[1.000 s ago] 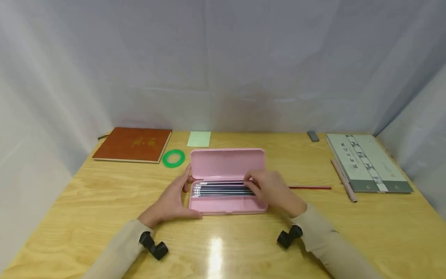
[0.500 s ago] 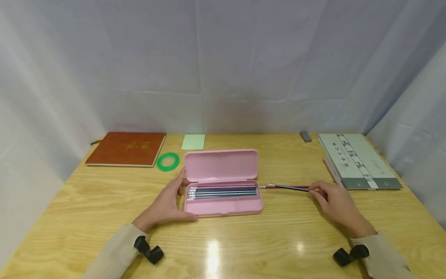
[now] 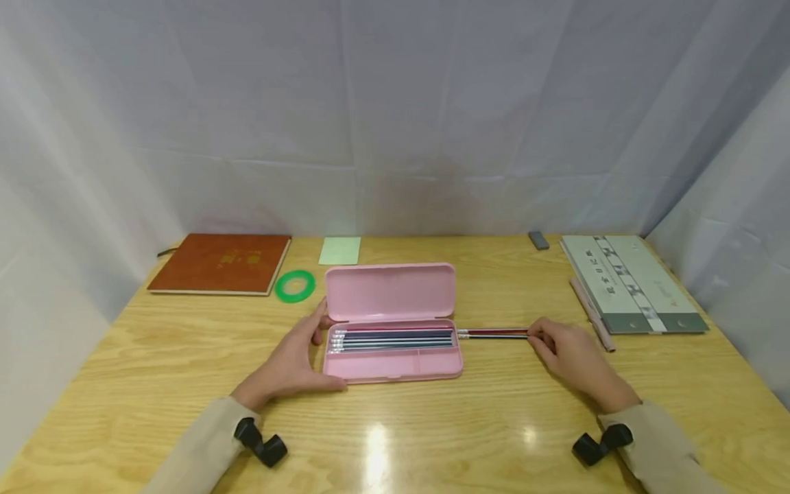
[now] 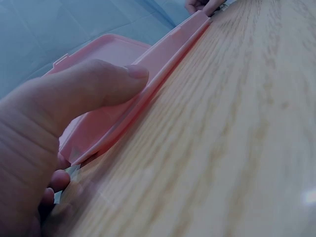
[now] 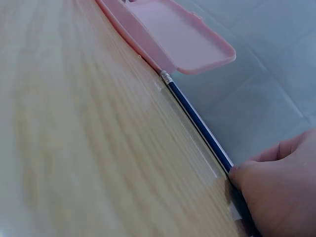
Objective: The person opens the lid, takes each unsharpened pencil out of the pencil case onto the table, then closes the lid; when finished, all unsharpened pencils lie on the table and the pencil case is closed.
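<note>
An open pink pencil case lies on the table, lid tilted back, with several dark pencils in its rear compartment. My left hand holds the case's left end, thumb at the front edge and fingers behind; in the left wrist view the thumb lies over the near rim. To the right of the case, my right hand pinches a dark blue pencil by its far end from the eraser. It lies on the table alongside a red pencil, both eraser ends close to the case.
At the back left are a brown notebook, a green tape roll and pale green sticky notes. A grey eraser, a grey-green notebook and a pink pen sit at the right.
My right hand has gone from the case to the right, taking a dark pencil out, then laid it beside the red one and shifted slightly left. My left hand still holds the case.
</note>
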A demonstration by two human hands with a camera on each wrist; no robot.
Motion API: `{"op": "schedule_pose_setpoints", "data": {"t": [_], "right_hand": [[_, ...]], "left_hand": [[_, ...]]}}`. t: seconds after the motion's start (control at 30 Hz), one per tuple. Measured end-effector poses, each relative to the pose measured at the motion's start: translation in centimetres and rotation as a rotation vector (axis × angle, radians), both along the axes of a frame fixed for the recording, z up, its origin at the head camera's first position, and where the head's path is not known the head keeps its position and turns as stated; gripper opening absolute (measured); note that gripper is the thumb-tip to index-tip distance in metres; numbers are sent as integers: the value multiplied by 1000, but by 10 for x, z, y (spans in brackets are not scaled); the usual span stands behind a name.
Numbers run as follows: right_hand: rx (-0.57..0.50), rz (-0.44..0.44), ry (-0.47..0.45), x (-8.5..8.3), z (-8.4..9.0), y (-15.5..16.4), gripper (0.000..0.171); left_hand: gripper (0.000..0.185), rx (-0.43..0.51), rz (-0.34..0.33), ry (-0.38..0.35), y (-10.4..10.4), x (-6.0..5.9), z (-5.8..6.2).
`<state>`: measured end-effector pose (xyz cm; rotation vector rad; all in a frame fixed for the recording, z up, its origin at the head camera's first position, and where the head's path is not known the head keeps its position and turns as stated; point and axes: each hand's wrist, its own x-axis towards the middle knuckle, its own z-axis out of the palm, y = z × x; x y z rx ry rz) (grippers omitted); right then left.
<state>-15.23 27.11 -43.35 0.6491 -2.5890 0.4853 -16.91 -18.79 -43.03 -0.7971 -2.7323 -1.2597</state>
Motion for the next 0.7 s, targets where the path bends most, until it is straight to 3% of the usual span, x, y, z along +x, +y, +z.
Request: {"op": "schedule_pose_setpoints", "data": {"t": [0.33,0.57,0.7], "right_hand": [[-97,110,-25,-11,1,-26,21],[-193,234,-17,-19,-1,-70,20],[-189,284,-6,-25,2,-95,18]], "left_hand": [[138,-10,5,-2,3,-1,-3],[139,-10,2,-5,2,-3,1],[139,-3,10,-18,1,-1,2]]}}
